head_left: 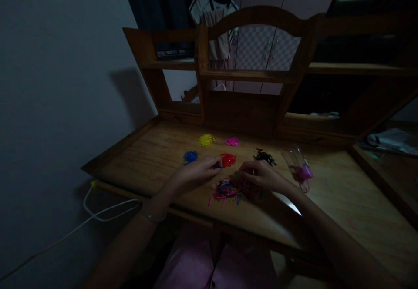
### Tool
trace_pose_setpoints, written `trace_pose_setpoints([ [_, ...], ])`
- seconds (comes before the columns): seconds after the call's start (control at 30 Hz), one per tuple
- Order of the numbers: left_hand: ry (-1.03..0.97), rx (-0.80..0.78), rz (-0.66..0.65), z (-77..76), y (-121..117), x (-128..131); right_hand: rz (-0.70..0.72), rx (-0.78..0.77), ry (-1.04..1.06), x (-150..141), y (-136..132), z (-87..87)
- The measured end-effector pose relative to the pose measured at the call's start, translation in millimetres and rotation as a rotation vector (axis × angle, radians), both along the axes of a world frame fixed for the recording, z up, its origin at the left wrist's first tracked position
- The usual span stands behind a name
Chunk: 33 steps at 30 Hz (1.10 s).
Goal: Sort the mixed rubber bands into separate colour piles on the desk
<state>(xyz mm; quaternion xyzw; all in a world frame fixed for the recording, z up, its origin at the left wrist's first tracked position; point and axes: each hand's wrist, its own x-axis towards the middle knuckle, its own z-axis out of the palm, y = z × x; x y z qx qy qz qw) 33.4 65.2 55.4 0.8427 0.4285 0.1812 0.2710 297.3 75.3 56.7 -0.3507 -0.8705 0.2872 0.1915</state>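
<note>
My left hand is closed in a pinch beside the pile of red rubber bands, with a bit of blue band showing at its fingertips. My right hand has its fingers bent together above the right side of a mixed-colour heap of rubber bands; whatever those fingertips hold is too dark to make out. Around the hands lie sorted piles: blue bands, yellow bands, pink bands and black bands.
A clear container with a purple-pink part and a loop lies right of the black pile. The wooden desk has a shelf unit along its back. A white cable hangs by the left edge. The room is dim.
</note>
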Motion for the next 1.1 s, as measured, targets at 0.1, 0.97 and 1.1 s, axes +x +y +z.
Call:
trace_pose_setpoints([
  [0.1,-0.093,-0.048,0.068,6.1,7,-22,-0.014,0.020,-0.005,2,1,2.3],
  [0.97,-0.006,0.137,0.163,2.2,-41,-9,0.124,-0.092,0.059,-2,-2,-0.3],
  [1.1,0.007,0.078,0.140,-4.8,-56,10,0.196,-0.082,0.059,-8,-7,-2.6],
])
